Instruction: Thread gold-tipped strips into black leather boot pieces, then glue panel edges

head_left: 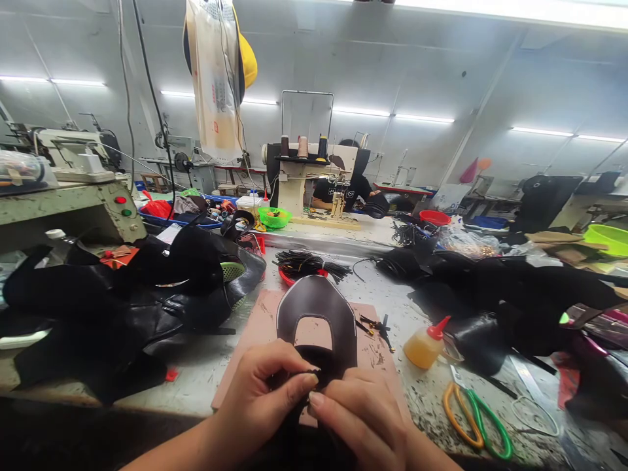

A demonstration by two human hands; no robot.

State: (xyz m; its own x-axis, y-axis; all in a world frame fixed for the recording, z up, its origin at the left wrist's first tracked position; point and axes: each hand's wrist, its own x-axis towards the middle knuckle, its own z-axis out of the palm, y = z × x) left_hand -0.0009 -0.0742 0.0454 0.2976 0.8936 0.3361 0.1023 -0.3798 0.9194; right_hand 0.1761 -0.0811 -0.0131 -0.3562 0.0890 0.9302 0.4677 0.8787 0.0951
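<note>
A black leather shoe upper with pale edging and a cut-out opening lies on a pinkish work board, its rounded end pointing away from me. At its near end my left hand is closed, thumb and forefinger pinching a small black strap-like piece. My right hand presses in from the other side, fingers closed on the same spot, thumb tip close to the left thumb. A small gold-coloured bit shows between them; the fingers hide the rest. To the right on the board lie short black straps with gold-coloured metal ends.
Right of the board stand a glue bottle with a red nozzle and scissors with orange and green handles. Black leather pieces heap up at left and right. Beyond are bundled black strips, a sewing machine and a person.
</note>
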